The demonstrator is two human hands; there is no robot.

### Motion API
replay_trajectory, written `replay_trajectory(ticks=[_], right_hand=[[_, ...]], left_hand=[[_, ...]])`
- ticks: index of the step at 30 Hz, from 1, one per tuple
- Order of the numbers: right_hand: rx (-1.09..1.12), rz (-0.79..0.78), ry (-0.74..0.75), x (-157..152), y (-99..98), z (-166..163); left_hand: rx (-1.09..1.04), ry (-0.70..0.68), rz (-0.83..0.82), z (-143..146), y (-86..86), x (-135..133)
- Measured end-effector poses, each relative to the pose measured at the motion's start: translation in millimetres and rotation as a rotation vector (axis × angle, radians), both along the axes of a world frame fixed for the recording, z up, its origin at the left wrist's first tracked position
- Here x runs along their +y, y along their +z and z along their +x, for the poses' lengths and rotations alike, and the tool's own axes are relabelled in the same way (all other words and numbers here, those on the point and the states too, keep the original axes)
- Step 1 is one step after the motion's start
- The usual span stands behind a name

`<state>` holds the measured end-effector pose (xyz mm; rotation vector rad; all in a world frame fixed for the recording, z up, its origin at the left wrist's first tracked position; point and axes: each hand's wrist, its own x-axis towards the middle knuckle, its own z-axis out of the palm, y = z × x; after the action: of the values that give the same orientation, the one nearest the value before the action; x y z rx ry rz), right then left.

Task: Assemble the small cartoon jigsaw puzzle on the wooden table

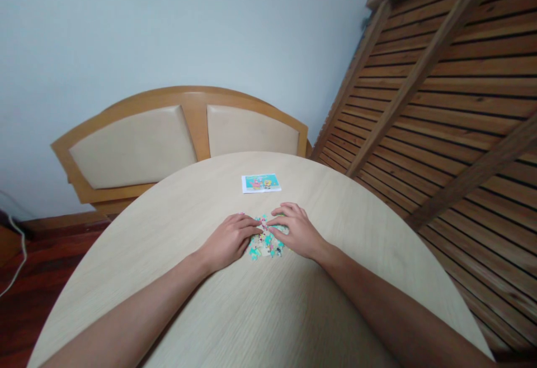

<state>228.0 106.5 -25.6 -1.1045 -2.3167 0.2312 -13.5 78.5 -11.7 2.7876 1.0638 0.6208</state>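
Puzzle pieces (268, 240) heaped on desk (348, 217), between and just below the fingertips of both hands. Left hand (230, 237): fingers together, loosely curled, tips at heap; cannot tell whether a piece is gripped. Right hand (299, 232): fingers bent, partly spread; grip likewise unclear. Picture card (262, 183) lies flat beyond both hands.

Head-worn view (the only one), looking forward and down, close above table (356, 217), wall (188, 27) beyond
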Motion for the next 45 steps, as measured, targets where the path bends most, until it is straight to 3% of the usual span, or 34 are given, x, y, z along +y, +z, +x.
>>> replay_trajectory(ticks=[3, 9, 13, 20, 26, 35, 41, 45], right_hand=[[0.011, -0.003, -0.05, 2.1, 0.4, 0.9], [-0.023, 0.066, 0.088, -3.1, 2.6, -1.1], [-0.028, 0.064, 0.006, -4.1, 1.7, -2.5], [0.052, -0.045, -0.092, -6.9, 22.5, 9.1], [-0.115, -0.264, -0.107, -9.4, 35.4, 39.5], [-0.103, -0.287, -0.044, -12.1, 36.1, 40.2], [-0.107, -0.283, -0.082, -16.0, 37.5, 36.6], [-0.085, -0.287, -0.095, -16.4, 33.1, 31.4]], left_hand=[[0.006, 0.023, 0.001, 0.5, 0.5, -0.6], [0.015, 0.05, 0.009, 1.1, 1.8, -1.5], [0.031, 0.118, 0.019, -0.8, -0.1, -0.4], [-0.01, 0.102, 0.016, -3.2, 0.1, 0.6], [-0.02, 0.074, 0.022, -3.6, 0.0, 1.5], [-0.065, 0.092, 0.021, -3.7, 2.1, -0.8], [-0.019, 0.208, 0.096, -16.5, 8.3, 5.1], [0.008, 0.264, 0.099, -26.1, 2.4, 12.7]])
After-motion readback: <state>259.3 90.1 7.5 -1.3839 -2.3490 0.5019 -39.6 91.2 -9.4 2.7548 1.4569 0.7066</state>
